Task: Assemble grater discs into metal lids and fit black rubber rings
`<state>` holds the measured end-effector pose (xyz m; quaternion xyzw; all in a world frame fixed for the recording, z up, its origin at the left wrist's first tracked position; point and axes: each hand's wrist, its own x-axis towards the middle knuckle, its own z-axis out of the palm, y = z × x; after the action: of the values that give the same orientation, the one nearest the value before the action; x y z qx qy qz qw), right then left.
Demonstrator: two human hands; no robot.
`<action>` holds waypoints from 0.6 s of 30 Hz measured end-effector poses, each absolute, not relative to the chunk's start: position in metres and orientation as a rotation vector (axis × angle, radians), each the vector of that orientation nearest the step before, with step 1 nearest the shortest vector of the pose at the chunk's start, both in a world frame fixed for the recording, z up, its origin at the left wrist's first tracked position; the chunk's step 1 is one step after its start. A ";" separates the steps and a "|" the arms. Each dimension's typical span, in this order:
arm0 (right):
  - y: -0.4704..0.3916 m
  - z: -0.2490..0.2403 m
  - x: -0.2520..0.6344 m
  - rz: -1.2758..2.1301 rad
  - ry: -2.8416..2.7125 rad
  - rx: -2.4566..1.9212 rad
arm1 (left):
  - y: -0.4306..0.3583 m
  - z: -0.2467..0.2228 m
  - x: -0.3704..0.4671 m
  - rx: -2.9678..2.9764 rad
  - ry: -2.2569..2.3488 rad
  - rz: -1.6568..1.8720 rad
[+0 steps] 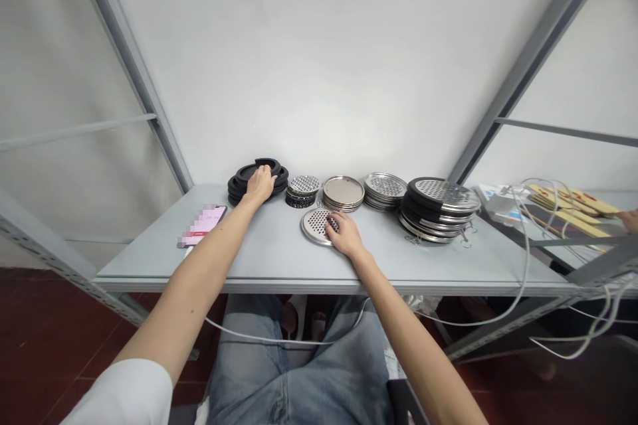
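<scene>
1. On the desk, near the middle and towards the front edge, the perforated metal disc lay flat, holes up. Neighbouring stacks sat behind it, apart from it.
2. Right grip: laid over the disc's right side, thumb and fingers part spread across the top.
3. Left grip: reached to the back left, fingers bent over the top of the black rings.
4. Undersides of both grips were hidden at that range; couldn't tell whether either was pinching its part.
5. Disc handling, my read: thin, stiff, fairly light. Smooth metal, so likely slick with dry fingers; hard to break, easy to scratch.
6. Disc hold: best by the rim, thumb one side and fingers opposite. Lying flat, it gave little to get under; the holes would have added some purchase.
7. Rings: looked like rubber or foam, so probably soft, light and grippy, liable to flex or drag a neighbour along. Best taken by the thick outer wall, one at a time.
8. The plain metal plates behind the disc looked similarly stiff and slick; rim hold there too.
</scene>
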<state>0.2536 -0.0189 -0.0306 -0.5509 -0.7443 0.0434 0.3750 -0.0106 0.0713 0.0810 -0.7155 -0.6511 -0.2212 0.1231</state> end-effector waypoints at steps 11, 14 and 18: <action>-0.021 -0.027 0.254 0.130 -1.900 -1.400 | 0.072 0.078 -0.002 -2.013 -1.955 -0.538; -0.022 -0.026 0.254 0.130 -1.897 -1.400 | 0.071 0.079 -0.001 -2.001 -1.987 -0.552; -0.022 -0.026 0.254 0.127 -1.903 -1.405 | 0.070 0.084 0.005 -2.014 -2.024 -0.603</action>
<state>0.2538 -0.0218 -0.0264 -0.5493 -0.7442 0.0496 0.3766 0.0047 0.0696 0.0845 -0.6859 -0.6892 -0.2053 0.1115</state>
